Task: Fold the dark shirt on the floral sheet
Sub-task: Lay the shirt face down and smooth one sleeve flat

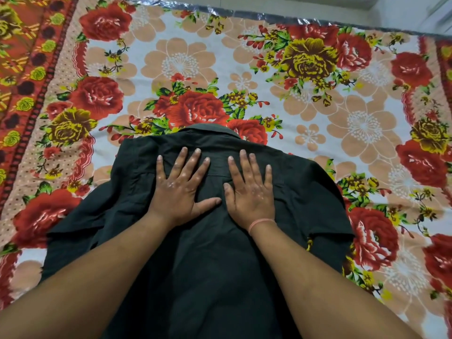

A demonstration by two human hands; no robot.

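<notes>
The dark shirt (210, 260) lies spread back-side up on the floral sheet (244, 57), collar pointing away from me and short sleeves out to both sides. My left hand (179, 189) rests flat on the upper back just below the collar, fingers spread. My right hand (250, 189) lies flat beside it, palm down, fingers apart, with a pink thread band on the wrist. The thumbs nearly touch at the shirt's middle. Neither hand grips any cloth. The shirt's lower hem is hidden beneath my forearms and the frame edge.
The sheet's red patterned border (22, 77) runs along the left side. A shiny silver strip (244, 13) edges the far side of the sheet, with pale floor (318, 6) beyond it. Bare sheet surrounds the shirt on the left, right and far sides.
</notes>
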